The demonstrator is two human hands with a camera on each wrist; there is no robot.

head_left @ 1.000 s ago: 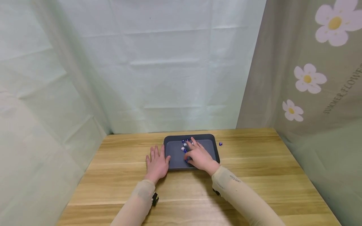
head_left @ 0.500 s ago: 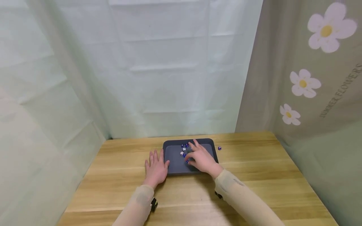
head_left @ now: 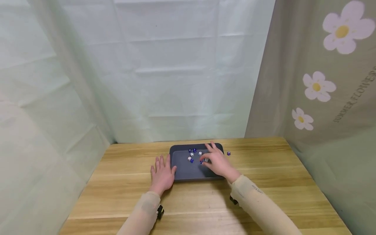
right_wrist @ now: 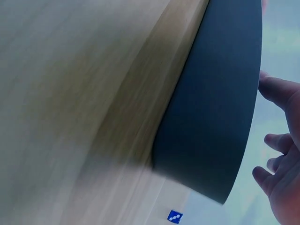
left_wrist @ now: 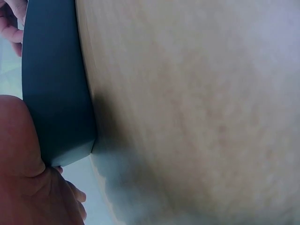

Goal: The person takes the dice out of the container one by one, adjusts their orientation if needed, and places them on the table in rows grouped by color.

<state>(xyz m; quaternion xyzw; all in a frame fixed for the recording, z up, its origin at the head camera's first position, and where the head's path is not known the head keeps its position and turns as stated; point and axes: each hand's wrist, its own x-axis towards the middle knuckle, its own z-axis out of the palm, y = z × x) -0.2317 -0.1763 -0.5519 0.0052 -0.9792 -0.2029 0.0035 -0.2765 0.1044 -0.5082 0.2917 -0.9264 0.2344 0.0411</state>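
Note:
A dark grey tray (head_left: pixel 182 171) lies on the wooden table, with several blue and white dice in it. My left hand (head_left: pixel 163 176) rests flat along its left side, fingers spread and thumb at the rim. Over the tray's right half, my right hand (head_left: pixel 218 164) pinches a blue die (head_left: pixel 201 162) between thumb and index finger, the other fingers extended. A white die (head_left: pixel 206 160) sits close to those fingers, partly covered. Another white die (head_left: pixel 200 153) lies just behind. In the right wrist view the tray wall (right_wrist: pixel 211 108) hides the pinched die.
One blue die (head_left: pixel 228 153) lies on the table (head_left: pixel 264 182) outside the tray, past its right edge. Toward the tray's back left are more dice, among them a white die (head_left: pixel 189 158) and a blue die (head_left: pixel 195 150). Pale curtains (head_left: pixel 176 81) surround the table.
My right hand has shifted right across the tray, carrying the blue die from near the middle front. White dice by its fingers now show better. The left hand stays put.

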